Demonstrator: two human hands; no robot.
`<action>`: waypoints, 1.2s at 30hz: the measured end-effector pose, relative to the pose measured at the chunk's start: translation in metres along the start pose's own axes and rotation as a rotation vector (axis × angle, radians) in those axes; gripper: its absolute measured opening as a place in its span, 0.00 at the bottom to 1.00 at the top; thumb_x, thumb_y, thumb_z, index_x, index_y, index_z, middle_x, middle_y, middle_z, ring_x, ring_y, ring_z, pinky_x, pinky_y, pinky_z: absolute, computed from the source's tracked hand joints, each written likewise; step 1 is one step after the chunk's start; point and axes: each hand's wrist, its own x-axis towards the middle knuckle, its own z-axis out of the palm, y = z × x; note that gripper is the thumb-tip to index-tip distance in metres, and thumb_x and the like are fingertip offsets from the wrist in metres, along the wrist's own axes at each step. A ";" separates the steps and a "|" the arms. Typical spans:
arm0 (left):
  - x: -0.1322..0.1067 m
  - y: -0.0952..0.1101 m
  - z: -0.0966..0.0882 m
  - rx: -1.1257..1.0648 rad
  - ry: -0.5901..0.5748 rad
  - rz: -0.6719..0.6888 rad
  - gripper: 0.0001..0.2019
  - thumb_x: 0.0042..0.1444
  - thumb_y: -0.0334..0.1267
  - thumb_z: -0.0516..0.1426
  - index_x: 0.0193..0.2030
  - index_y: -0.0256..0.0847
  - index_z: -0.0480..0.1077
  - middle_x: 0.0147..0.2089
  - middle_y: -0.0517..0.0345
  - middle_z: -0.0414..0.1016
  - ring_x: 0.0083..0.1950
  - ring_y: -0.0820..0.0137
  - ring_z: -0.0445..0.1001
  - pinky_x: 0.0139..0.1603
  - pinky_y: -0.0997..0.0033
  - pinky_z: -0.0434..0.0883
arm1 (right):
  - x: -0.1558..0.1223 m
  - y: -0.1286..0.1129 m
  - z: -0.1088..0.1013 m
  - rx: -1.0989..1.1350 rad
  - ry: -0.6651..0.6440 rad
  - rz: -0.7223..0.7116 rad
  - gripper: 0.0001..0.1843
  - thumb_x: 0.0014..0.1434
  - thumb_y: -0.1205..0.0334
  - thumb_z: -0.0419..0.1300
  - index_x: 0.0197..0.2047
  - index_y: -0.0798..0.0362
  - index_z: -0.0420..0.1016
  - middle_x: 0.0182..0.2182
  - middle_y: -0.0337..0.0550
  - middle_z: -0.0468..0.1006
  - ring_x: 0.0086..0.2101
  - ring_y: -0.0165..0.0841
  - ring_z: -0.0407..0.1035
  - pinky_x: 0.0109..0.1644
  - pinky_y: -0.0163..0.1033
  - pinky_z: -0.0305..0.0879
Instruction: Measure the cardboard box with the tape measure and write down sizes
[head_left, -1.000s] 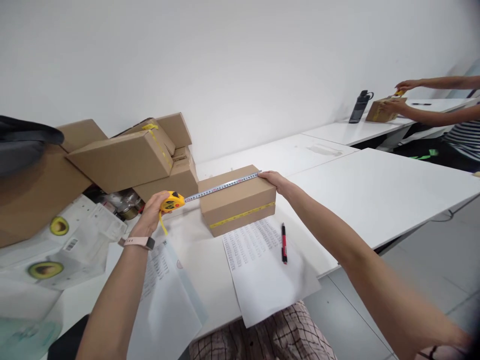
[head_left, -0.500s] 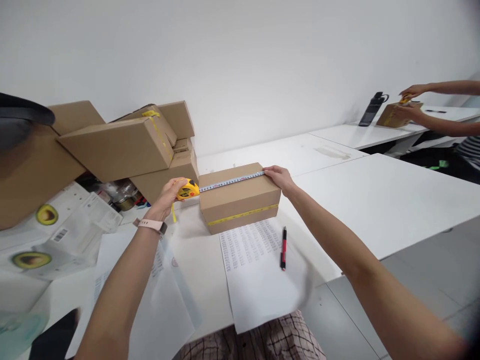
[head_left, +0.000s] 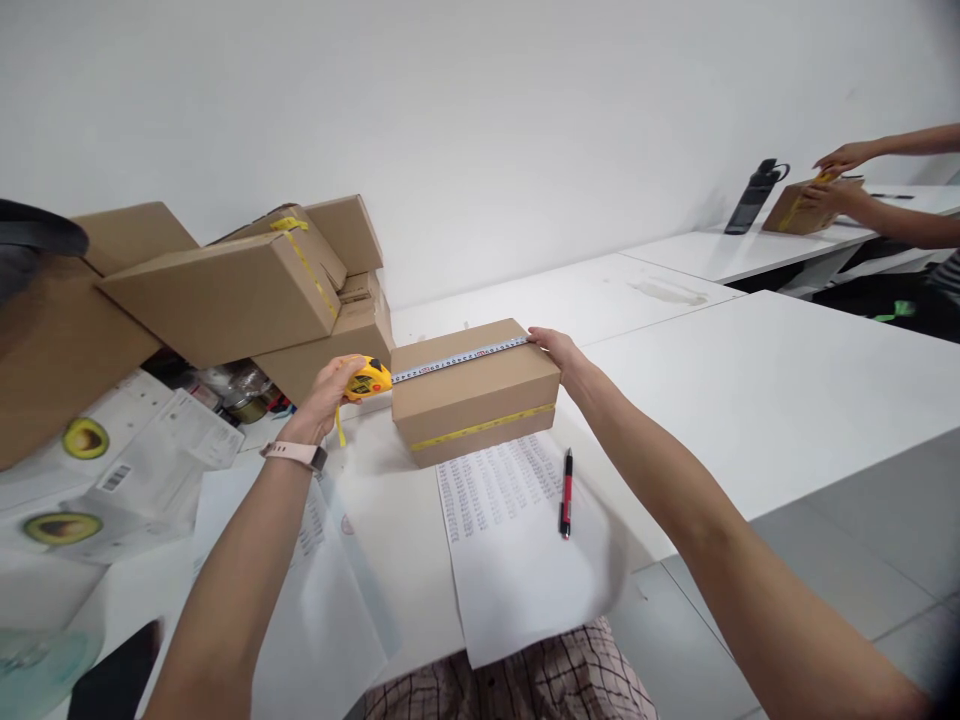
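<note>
A closed cardboard box (head_left: 480, 410) with a yellow tape band sits on the white table (head_left: 750, 390) in front of me. My left hand (head_left: 330, 392) is closed around a yellow tape measure case (head_left: 367, 379) at the box's left end. The white tape blade (head_left: 457, 359) runs across the box top. At the box's right far corner, my right hand (head_left: 559, 352) pinches the blade's end against the edge.
A printed sheet (head_left: 517, 530) with a red and black pen (head_left: 565, 493) lies before the box. Stacked cardboard boxes (head_left: 247, 290) and avocado-printed packaging (head_left: 82, 470) crowd the left. At the far right another person's hands (head_left: 832, 175) handle a small box beside a black bottle (head_left: 756, 196).
My left hand has brought the tape case in close to the box's left end, so the stretched blade is shorter. The right hand stays at the right corner. The view shifted slightly.
</note>
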 end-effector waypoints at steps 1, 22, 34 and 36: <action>0.000 0.000 0.000 0.003 0.001 0.002 0.20 0.44 0.47 0.66 0.42 0.39 0.74 0.37 0.55 0.78 0.34 0.69 0.76 0.22 0.78 0.66 | 0.000 -0.003 0.000 0.007 -0.008 0.041 0.11 0.48 0.55 0.64 0.33 0.51 0.71 0.31 0.48 0.76 0.33 0.39 0.72 0.32 0.41 0.72; -0.026 0.028 0.001 0.043 -0.051 0.011 0.25 0.43 0.45 0.69 0.47 0.38 0.73 0.41 0.52 0.80 0.37 0.66 0.78 0.36 0.70 0.75 | -0.016 -0.018 -0.007 -0.152 0.095 -0.038 0.09 0.47 0.68 0.69 0.27 0.54 0.71 0.28 0.41 0.76 0.34 0.32 0.68 0.37 0.37 0.64; -0.084 0.036 0.037 0.398 -0.205 0.275 0.35 0.51 0.50 0.66 0.63 0.43 0.60 0.52 0.50 0.76 0.52 0.58 0.76 0.55 0.55 0.70 | -0.040 -0.014 0.003 -0.499 -0.015 -0.469 0.09 0.59 0.60 0.55 0.39 0.52 0.75 0.44 0.49 0.81 0.46 0.41 0.72 0.53 0.50 0.65; -0.085 0.037 0.041 0.406 -0.221 0.276 0.35 0.52 0.49 0.65 0.64 0.43 0.58 0.52 0.49 0.75 0.52 0.58 0.75 0.56 0.55 0.69 | -0.048 -0.014 0.009 -0.561 -0.049 -0.538 0.11 0.61 0.58 0.55 0.42 0.51 0.76 0.45 0.50 0.81 0.48 0.44 0.71 0.54 0.53 0.65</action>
